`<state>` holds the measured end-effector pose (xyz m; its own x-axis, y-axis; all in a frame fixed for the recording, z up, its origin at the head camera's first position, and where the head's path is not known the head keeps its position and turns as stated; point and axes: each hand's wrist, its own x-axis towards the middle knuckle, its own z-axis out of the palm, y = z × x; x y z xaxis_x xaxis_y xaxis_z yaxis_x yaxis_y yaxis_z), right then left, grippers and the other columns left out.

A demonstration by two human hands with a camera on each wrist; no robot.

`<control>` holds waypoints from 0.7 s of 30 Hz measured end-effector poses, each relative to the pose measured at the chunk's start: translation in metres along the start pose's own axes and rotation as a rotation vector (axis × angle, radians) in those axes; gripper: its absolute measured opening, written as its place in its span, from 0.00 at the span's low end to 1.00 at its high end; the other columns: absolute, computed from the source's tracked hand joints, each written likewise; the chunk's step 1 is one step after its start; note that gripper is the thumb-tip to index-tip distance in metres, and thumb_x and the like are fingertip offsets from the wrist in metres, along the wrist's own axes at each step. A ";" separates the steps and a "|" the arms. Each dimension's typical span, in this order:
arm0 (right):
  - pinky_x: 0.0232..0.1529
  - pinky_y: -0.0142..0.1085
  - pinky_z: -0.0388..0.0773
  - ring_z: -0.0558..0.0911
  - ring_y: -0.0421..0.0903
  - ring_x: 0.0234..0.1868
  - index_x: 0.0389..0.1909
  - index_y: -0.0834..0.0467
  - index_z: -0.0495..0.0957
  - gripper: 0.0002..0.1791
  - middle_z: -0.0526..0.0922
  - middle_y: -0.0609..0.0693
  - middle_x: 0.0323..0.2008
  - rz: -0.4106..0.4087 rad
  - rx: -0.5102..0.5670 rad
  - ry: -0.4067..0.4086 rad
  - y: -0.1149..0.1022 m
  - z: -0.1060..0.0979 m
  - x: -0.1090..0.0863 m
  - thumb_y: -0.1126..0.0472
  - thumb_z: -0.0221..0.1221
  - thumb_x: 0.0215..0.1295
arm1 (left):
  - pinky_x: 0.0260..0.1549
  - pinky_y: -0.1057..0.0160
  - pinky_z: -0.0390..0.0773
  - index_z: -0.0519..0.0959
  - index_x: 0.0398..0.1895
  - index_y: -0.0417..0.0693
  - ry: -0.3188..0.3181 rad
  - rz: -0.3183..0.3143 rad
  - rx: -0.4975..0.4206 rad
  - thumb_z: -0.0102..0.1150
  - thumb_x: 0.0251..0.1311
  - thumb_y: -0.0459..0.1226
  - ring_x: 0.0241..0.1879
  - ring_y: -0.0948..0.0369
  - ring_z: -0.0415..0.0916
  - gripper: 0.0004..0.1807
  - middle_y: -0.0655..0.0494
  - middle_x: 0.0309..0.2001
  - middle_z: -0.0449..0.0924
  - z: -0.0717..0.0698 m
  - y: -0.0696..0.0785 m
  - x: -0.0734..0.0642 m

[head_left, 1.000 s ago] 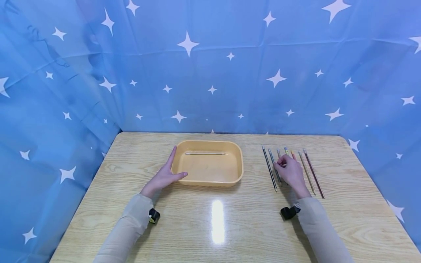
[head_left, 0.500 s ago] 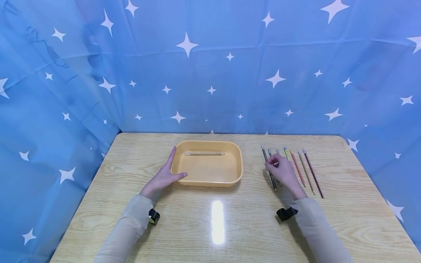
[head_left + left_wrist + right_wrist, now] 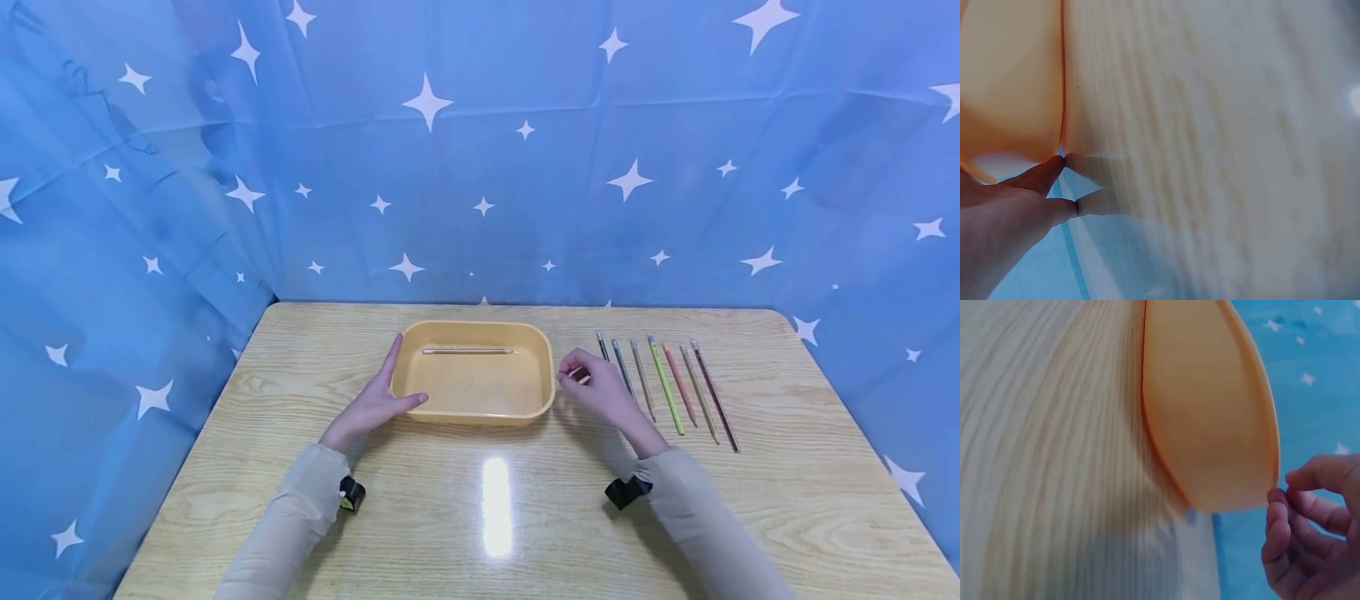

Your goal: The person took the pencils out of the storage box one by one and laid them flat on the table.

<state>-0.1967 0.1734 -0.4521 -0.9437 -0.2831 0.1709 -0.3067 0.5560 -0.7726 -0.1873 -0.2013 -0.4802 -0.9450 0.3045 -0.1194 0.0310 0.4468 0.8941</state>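
Observation:
A shallow orange-yellow plastic tray (image 3: 472, 417) stands on the table, with one pale pencil (image 3: 467, 351) lying crosswise in it. My left hand (image 3: 371, 404) rests at the tray's left end, index finger straight along the side and thumb reaching over the front rim. My right hand (image 3: 596, 387) is beside the tray's right rim, fingers curled and thumb tip meeting a fingertip. In the right wrist view no object shows between the fingers (image 3: 1319, 512). Behind that hand lies a row of pencils, among them a green pencil (image 3: 666, 387) and a red pencil (image 3: 680, 387).
A maroon pencil (image 3: 715, 396) ends the row at the right. The right hand partly covers a black pencil (image 3: 602, 343) at the row's left end. A blue star-patterned curtain (image 3: 480, 167) hangs behind the wooden table (image 3: 420, 517).
My right hand has moved left from over the pencils to the tray's right rim, uncovering the green and red pencils. The left hand and tray have stayed put.

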 end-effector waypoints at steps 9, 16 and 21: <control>0.30 0.33 0.76 0.76 0.45 0.31 0.32 0.61 0.76 0.03 0.78 0.49 0.29 -0.023 -0.016 0.027 -0.014 0.008 0.009 0.70 0.60 0.60 | 0.65 0.37 0.46 0.28 0.77 0.62 0.003 0.012 0.001 0.67 0.59 0.45 0.73 0.43 0.35 0.60 0.54 0.77 0.27 0.001 -0.001 0.000; 0.30 0.33 0.77 0.77 0.45 0.31 0.33 0.63 0.76 0.03 0.79 0.49 0.29 -0.080 0.024 -0.010 -0.024 0.016 0.016 0.70 0.60 0.60 | 0.65 0.37 0.45 0.29 0.77 0.50 -0.004 0.033 -0.024 0.65 0.60 0.38 0.72 0.40 0.34 0.58 0.46 0.76 0.27 -0.001 0.021 -0.008; 0.30 0.34 0.77 0.78 0.46 0.31 0.32 0.63 0.76 0.03 0.79 0.49 0.28 -0.111 0.035 -0.052 -0.032 0.026 0.024 0.71 0.59 0.59 | 0.65 0.37 0.46 0.29 0.77 0.46 -0.021 0.021 -0.029 0.64 0.61 0.37 0.72 0.38 0.35 0.57 0.44 0.76 0.27 -0.003 0.037 -0.015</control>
<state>-0.2062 0.1291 -0.4393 -0.8960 -0.3825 0.2255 -0.4039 0.4912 -0.7717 -0.1731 -0.1918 -0.4443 -0.9373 0.3311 -0.1088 0.0412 0.4151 0.9088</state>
